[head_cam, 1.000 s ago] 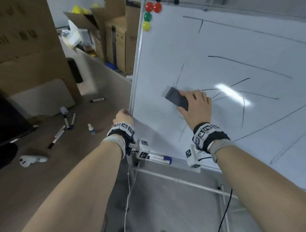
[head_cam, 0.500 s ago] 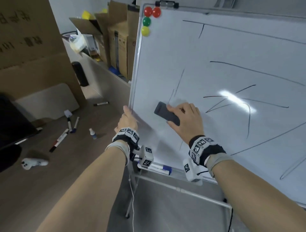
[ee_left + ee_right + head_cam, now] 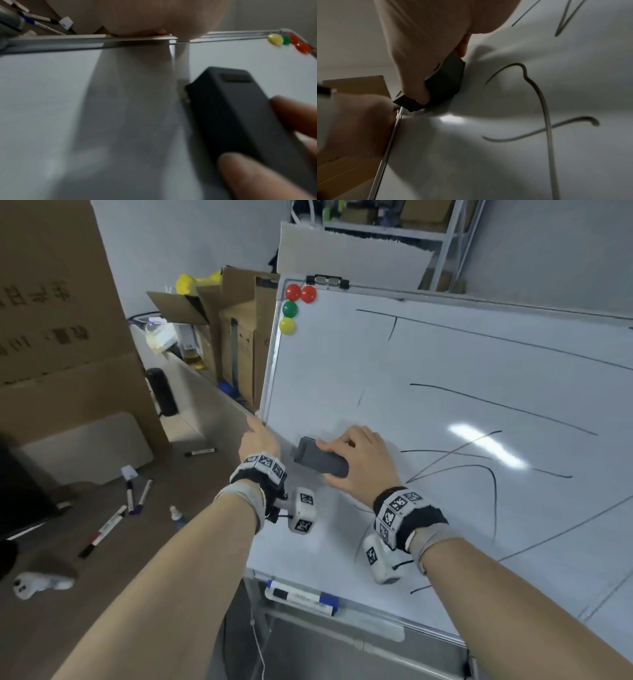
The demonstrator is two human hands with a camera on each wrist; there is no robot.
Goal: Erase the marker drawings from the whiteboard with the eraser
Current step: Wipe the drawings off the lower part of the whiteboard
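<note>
The whiteboard stands tilted on its stand and carries several black marker lines across its middle and right. My right hand grips the dark grey eraser and presses it flat on the board near the left side. The right wrist view shows the eraser pinched between thumb and fingers, with curved lines beside it. My left hand holds the board's left frame edge, just left of the eraser. Its fingers are hidden behind the frame.
Coloured magnets sit in the board's top left corner. Two markers lie in the tray under the board. More markers and a white controller lie on the brown surface at left. Cardboard boxes stand behind.
The eraser has swept down and left towards the frame, and the thin strokes on the board's left side are mostly wiped away. My left hand has slid up the frame.
</note>
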